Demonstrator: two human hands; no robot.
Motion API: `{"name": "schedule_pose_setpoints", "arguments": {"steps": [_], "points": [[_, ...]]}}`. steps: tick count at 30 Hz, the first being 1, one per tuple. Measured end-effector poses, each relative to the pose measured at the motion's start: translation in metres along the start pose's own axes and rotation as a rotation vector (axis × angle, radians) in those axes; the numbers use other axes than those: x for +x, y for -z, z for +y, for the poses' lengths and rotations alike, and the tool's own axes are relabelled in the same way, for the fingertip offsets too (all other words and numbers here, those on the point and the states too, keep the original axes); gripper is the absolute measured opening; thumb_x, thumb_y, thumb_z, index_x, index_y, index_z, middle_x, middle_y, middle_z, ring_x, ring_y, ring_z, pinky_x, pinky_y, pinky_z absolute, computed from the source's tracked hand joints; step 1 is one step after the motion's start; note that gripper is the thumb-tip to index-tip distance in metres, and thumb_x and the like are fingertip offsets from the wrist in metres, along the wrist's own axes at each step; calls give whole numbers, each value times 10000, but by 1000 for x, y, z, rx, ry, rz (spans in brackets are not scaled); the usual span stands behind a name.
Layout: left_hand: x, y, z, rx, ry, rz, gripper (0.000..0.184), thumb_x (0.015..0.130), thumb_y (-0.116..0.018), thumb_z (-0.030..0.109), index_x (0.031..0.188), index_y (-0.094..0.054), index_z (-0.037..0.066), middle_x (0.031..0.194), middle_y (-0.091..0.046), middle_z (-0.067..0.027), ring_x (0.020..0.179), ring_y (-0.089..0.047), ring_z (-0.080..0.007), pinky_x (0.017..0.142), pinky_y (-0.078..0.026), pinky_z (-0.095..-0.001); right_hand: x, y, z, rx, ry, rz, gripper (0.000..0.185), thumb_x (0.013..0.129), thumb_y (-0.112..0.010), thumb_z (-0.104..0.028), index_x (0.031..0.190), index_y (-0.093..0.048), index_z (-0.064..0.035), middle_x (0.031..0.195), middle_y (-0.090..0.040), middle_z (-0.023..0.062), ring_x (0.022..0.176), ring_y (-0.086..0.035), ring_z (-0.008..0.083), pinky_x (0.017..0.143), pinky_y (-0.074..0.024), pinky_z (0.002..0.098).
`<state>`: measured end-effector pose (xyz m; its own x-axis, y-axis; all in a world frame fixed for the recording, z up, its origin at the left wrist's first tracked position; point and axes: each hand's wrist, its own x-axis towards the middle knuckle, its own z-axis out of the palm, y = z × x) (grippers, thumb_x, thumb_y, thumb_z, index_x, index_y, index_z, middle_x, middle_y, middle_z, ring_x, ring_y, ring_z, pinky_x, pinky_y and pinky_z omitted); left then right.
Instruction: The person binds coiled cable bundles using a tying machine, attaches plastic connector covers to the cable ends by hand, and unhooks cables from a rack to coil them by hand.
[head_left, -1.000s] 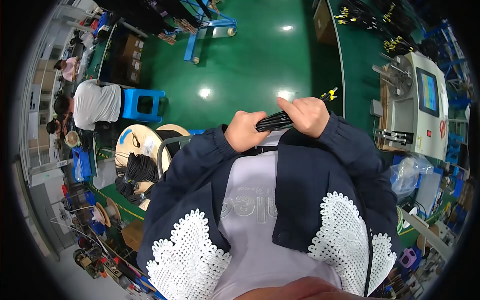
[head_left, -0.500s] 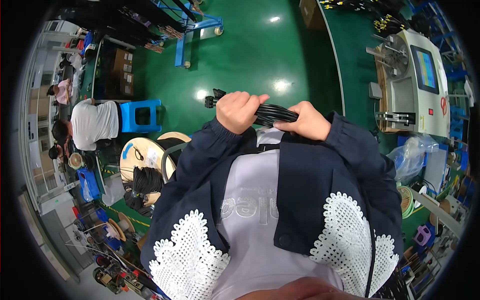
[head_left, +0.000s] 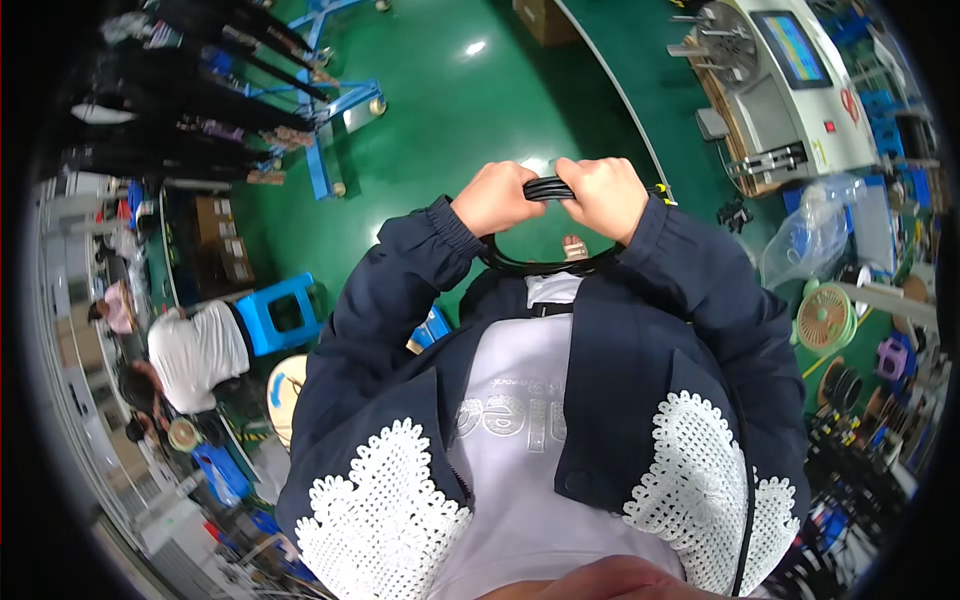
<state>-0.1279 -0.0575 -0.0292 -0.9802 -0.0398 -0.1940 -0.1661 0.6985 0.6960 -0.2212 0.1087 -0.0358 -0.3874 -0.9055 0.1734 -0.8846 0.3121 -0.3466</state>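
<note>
A coiled bundle of black cable spans the short gap between my two hands, in front of my chest. My left hand is closed round the bundle on one side. Close beside it, my right hand grips the same bundle, its thumb near the cable's upper edge. The rest of the coil hangs in a loop below both hands, against my jacket. Yellow-marked cable ends stick out just past my right hand.
At the upper right stands a machine with a screen. A blue wheeled rack holds dark cables at the upper left. A person in a white shirt sits near a blue stool. A green fan is at the right.
My hands have come closer together and risen slightly, and the coil now hangs open below them. The view has turned, with the rack and stool lower and the machine further left.
</note>
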Motion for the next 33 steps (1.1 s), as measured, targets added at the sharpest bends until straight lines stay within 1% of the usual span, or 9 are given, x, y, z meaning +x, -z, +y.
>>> {"name": "schedule_pose_setpoints", "arguments": {"steps": [1, 5, 13, 17, 18, 21, 28, 31, 33], "points": [[8, -1, 0, 53, -52, -32, 158, 673, -651, 124, 766, -640, -3, 617, -592, -198, 618, -618, -357, 621, -496, -428, 0, 2, 4, 27, -54, -60, 161, 673, -652, -96, 767, -530, -48, 628, -576, 137, 607, -609, 324, 544, -481, 419], [36, -32, 18, 419, -470, 392, 204, 694, -613, 35, 886, -542, 38, 678, -591, -144, 613, -609, -356, 580, -503, -431, -3, 13, 22, 104, -243, -84, 106, 686, -618, -129, 733, -646, -38, 642, -619, 186, 618, -626, 358, 606, -519, 432], [124, -44, 37, 226, -437, 18, 181, 719, -603, 33, 887, -543, 64, 686, -599, -165, 666, -606, -380, 570, -482, -455, -22, 19, 104, 344, -426, -33, 182, 689, -648, -202, 761, -671, -36, 623, -608, 192, 614, -622, 355, 604, -505, 417], [183, -43, 54, 115, -531, -89, 222, 723, -577, 53, 934, -637, 88, 729, -625, -186, 697, -611, -391, 632, -502, -455, -27, 40, 147, 781, -656, -70, 228, 729, -663, -250, 763, -665, -25, 625, -599, 179, 606, -604, 362, 579, -489, 414], [200, -42, 59, 141, -517, -105, 243, 708, -562, 30, 912, -683, 87, 755, -635, -190, 721, -615, -386, 674, -507, -437, -35, 33, 164, 554, -555, 94, 208, 730, -675, -239, 772, -635, -39, 647, -611, 174, 618, -608, 365, 581, -492, 431], [249, -37, 79, 143, -297, -279, 181, 689, -599, 37, 848, -686, 48, 717, -629, -189, 693, -634, -350, 652, -498, -411, -60, 20, 195, 160, -699, 356, 206, 733, -676, -222, 781, -573, -51, 667, -613, 169, 639, -612, 368, 585, -491, 451], [350, -120, 114, 169, -552, -439, 113, 721, -631, 54, 820, -682, 31, 567, -576, -106, 480, -559, -176, 502, -454, -326, -113, 20, 246, 14, -1005, 536, 233, 728, -700, -213, 790, -554, -42, 711, -624, 146, 663, -622, 365, 609, -496, 466], [369, -141, 159, 107, -212, -677, 96, 732, -641, 65, 807, -681, 22, 549, -554, -54, 447, -538, -128, 430, -437, -295, -136, 25, 259, 8, -1158, 563, 240, 761, -686, -247, 825, -578, -41, 687, -618, 173, 678, -621, 383, 634, -482, 485], [386, -158, 178, 121, -185, -787, 105, 741, -631, 76, 816, -681, 23, 547, -541, -25, 422, -513, -107, 385, -428, -273, -145, 33, 267, 128, -1358, 493, 262, 793, -674, -262, 807, -562, -26, 650, -603, 188, 667, -624, 368, 632, -468, 476]]}}
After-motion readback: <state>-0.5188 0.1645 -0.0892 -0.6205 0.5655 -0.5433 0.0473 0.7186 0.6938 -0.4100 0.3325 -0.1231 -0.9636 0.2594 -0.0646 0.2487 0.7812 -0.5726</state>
